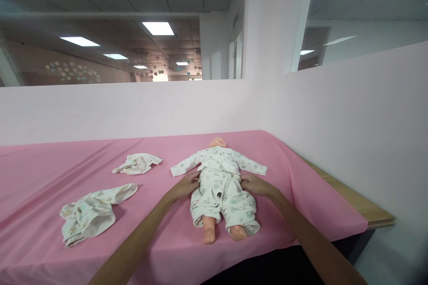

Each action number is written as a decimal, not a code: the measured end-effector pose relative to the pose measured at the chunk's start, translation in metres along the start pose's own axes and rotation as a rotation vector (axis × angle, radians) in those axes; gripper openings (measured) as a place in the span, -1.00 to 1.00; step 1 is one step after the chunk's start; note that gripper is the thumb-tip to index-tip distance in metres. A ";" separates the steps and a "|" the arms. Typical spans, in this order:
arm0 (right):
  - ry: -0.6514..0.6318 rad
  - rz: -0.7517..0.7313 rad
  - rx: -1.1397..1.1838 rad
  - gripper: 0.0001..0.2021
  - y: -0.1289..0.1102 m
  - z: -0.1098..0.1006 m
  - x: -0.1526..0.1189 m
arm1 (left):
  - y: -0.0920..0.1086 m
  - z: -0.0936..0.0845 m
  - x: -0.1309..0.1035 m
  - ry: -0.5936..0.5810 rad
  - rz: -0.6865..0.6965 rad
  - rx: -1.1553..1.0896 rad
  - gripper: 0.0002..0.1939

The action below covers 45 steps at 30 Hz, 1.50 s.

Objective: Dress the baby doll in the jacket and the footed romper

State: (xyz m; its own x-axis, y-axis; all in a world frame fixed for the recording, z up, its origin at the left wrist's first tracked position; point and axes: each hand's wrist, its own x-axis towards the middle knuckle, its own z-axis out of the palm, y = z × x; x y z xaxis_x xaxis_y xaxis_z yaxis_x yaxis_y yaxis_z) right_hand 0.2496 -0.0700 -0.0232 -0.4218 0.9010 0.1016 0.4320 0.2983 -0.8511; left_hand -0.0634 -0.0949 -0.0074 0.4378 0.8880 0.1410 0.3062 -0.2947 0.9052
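Pinching printed trousers [214, 182] by the waist: at 9 o'clock with left hand [187, 184], at 3 with right hand [257, 184]. Worn on doll [209, 233], lying at 6 o'clock in view on pink cloth [160, 222]. Also spotted: two crumpled garments [137, 164] at 8 o'clock, same cloth.

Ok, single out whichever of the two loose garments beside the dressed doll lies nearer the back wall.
The garment farther back on the pink cloth; the other garment lies closer to the cloth's front edge.
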 end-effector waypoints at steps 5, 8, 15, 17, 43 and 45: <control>0.101 -0.021 -0.067 -0.88 0.005 -0.009 0.017 | -0.011 -0.001 0.007 0.123 -0.025 0.014 -0.44; 0.233 -0.026 -0.096 -0.86 0.009 -0.011 0.031 | -0.016 -0.003 0.016 0.260 -0.033 0.025 -0.58; 0.357 -0.025 -0.064 -0.83 0.014 0.005 0.036 | -0.016 0.002 0.032 0.363 -0.147 -0.098 -0.52; 0.321 -0.043 -0.028 -0.84 0.013 0.007 0.032 | -0.016 0.002 0.034 0.373 -0.157 -0.138 -0.48; 0.193 -0.087 -0.004 -0.83 0.016 0.008 0.034 | -0.036 -0.005 0.035 0.352 -0.177 0.028 -0.64; 0.224 -0.087 -0.041 -0.87 0.019 0.006 0.037 | -0.036 -0.006 0.026 0.374 -0.189 0.037 -0.66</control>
State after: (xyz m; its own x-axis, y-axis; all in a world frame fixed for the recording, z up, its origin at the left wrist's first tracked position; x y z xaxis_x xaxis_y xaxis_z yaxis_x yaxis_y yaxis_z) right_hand 0.2373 -0.0334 -0.0391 -0.2739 0.9172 0.2895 0.4353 0.3866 -0.8130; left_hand -0.0679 -0.0591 -0.0337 0.0363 0.9926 0.1156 0.3847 -0.1206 0.9151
